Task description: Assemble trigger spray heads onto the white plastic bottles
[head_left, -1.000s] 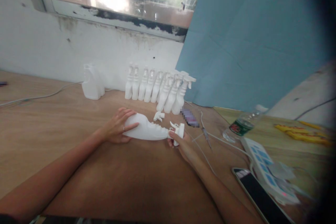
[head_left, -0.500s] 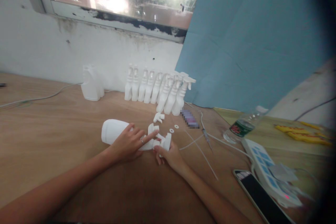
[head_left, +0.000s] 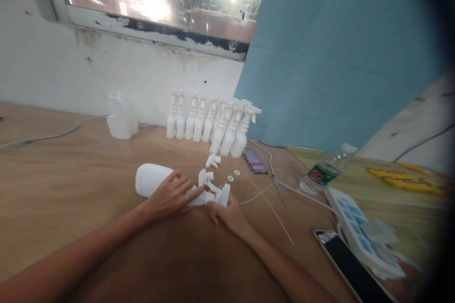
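A white spray bottle (head_left: 152, 180) lies on its side, its base to the left and its neck to the right. My left hand (head_left: 174, 196) is wrapped over its upper body and neck. At the neck end, my right hand (head_left: 229, 213) grips the white trigger sprayer head (head_left: 223, 195); whether the head is fully seated on the neck I cannot tell. Just beyond my fingers lies a loose trigger head (head_left: 204, 177), with another loose trigger head (head_left: 213, 160) farther back. Two small white washers (head_left: 231, 178) rest right of them, near a thin white tube (head_left: 273, 213).
Several white spray bottles (head_left: 190, 120) stand in a row by the wall, some with trigger heads. A white jug-like bottle (head_left: 122, 120) stands left. To the right are a water bottle (head_left: 325, 170), a power strip (head_left: 359, 232), a phone (head_left: 350, 262) and a pen-like tool (head_left: 278, 187) with a cable.
The spray bottle has moved left and nearer to me, and my left hand has shifted from its base towards its neck. My right hand has followed with the trigger head, uncovering washers and another loose head.
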Tool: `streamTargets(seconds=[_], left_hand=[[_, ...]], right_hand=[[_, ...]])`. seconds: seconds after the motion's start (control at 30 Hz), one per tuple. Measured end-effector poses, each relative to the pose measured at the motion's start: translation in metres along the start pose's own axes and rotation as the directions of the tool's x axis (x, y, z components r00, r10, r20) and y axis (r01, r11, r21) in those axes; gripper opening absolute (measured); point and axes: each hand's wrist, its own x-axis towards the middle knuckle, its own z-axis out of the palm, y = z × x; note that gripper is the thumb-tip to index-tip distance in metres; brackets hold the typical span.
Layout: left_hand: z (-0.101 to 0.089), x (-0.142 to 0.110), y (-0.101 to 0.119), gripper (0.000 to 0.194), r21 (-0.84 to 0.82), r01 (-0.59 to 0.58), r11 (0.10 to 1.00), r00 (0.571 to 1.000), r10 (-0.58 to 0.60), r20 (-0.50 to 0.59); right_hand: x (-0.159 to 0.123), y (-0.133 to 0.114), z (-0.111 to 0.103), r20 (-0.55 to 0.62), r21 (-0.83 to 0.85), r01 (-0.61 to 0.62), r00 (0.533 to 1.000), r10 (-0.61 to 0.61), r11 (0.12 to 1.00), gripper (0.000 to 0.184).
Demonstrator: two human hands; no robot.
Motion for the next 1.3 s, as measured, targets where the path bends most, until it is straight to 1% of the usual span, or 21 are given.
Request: streamTargets(seconds=[0.13,0.23,0.3,0.37,0.4,0.43,0.47,0.5,0.53,0.57,0.63,0.7,0.77,0.83,0.93,1.0,1.1,1.17,1.2,1.27,1.3], left_hand=[[-0.007,0.000,-0.006,0.061,-0.067,0.043,0.997,0.997,-0.047,-0.058],[-0.013,-0.002,-0.022,0.063,-0.116,0.122,0.986,0.984,-0.136,-0.115],[-0.010,-0.006,-0.036,0.060,-0.182,0.184,0.966,0.970,-0.209,-0.127],[0.000,-0.012,-0.050,0.053,-0.269,0.238,0.933,0.950,-0.282,-0.136],[0.006,-0.015,-0.057,0.050,-0.313,0.273,0.909,0.931,-0.332,-0.151],[0.014,-0.018,-0.064,0.046,-0.355,0.315,0.880,0.904,-0.392,-0.170],[0.022,-0.021,-0.069,0.045,-0.394,0.362,0.845,0.867,-0.461,-0.191],[0.030,-0.023,-0.075,0.044,-0.431,0.406,0.806,0.822,-0.528,-0.214],[0.037,-0.024,-0.080,0.044,-0.462,0.441,0.769,0.777,-0.585,-0.232],[0.044,-0.024,-0.085,0.045,-0.490,0.466,0.737,0.738,-0.629,-0.243],[0.056,-0.019,-0.092,0.048,-0.533,0.494,0.687,0.686,-0.684,-0.247],[0.067,-0.008,-0.095,0.052,-0.567,0.510,0.646,0.642,-0.725,-0.248],[0.078,0.009,-0.095,0.053,-0.596,0.527,0.606,0.580,-0.769,-0.269],[0.091,0.030,-0.093,0.049,-0.616,0.536,0.577,0.518,-0.801,-0.299],[0.113,0.065,-0.088,0.044,-0.636,0.544,0.548,0.459,-0.829,-0.321],[0.128,0.088,-0.085,0.044,-0.655,0.553,0.514,0.411,-0.853,-0.322],[0.149,0.116,-0.082,0.045,-0.685,0.572,0.451,0.341,-0.890,-0.301],[0.161,0.129,-0.080,0.046,-0.699,0.583,0.414,0.313,-0.909,-0.276],[0.166,0.134,-0.080,0.047,-0.703,0.588,0.400,0.308,-0.914,-0.263],[0.173,0.140,-0.079,0.052,-0.707,0.593,0.386,0.313,-0.919,-0.239],[0.176,0.141,-0.079,0.054,-0.706,0.594,0.386,0.325,-0.918,-0.228]], right_hand=[[0.002,0.002,-0.012,-0.100,-0.103,0.039,0.994,-0.049,0.994,0.031],[0.008,0.002,-0.027,-0.213,-0.180,0.097,0.968,-0.135,0.979,0.034],[0.012,-0.001,-0.035,-0.230,-0.144,0.153,0.956,-0.184,0.978,0.038],[0.016,-0.004,-0.040,-0.189,-0.061,0.214,0.957,-0.222,0.975,0.046],[0.019,-0.006,-0.042,-0.161,-0.034,0.242,0.956,-0.244,0.970,0.051],[0.021,-0.007,-0.044,-0.142,-0.032,0.267,0.953,-0.268,0.963,0.054],[0.023,-0.006,-0.047,-0.136,-0.068,0.284,0.947,-0.291,0.956,0.054],[0.025,-0.005,-0.051,-0.142,-0.142,0.293,0.939,-0.312,0.946,0.049],[0.027,-0.003,-0.056,-0.140,-0.250,0.295,0.931,-0.336,0.922,0.042],[0.030,0.000,-0.062,-0.127,-0.377,0.296,0.922,-0.365,0.878,0.035],[0.034,0.009,-0.075,-0.060,-0.610,0.308,0.901,-0.430,0.730,0.024],[0.038,0.018,-0.087,0.019,-0.746,0.322,0.885,-0.466,0.582,0.024],[0.040,0.026,-0.094,0.045,-0.815,0.297,0.888,-0.457,0.497,0.028],[0.039,0.031,-0.095,0.047,-0.863,0.245,0.910,-0.411,0.442,0.032],[0.036,0.033,-0.092,0.051,-0.912,0.183,0.939,-0.341,0.367,0.032],[0.035,0.033,-0.089,0.055,-0.924,0.169,0.946,-0.318,0.343,0.030],[0.034,0.032,-0.088,0.063,-0.927,0.171,0.948,-0.313,0.334,0.031],[0.035,0.032,-0.088,0.069,-0.929,0.175,0.948,-0.311,0.326,0.031],[0.035,0.033,-0.089,0.073,-0.929,0.177,0.948,-0.311,0.323,0.031],[0.035,0.034,-0.090,0.078,-0.930,0.181,0.947,-0.310,0.319,0.031],[0.035,0.034,-0.090,0.080,-0.930,0.183,0.947,-0.310,0.318,0.031]])
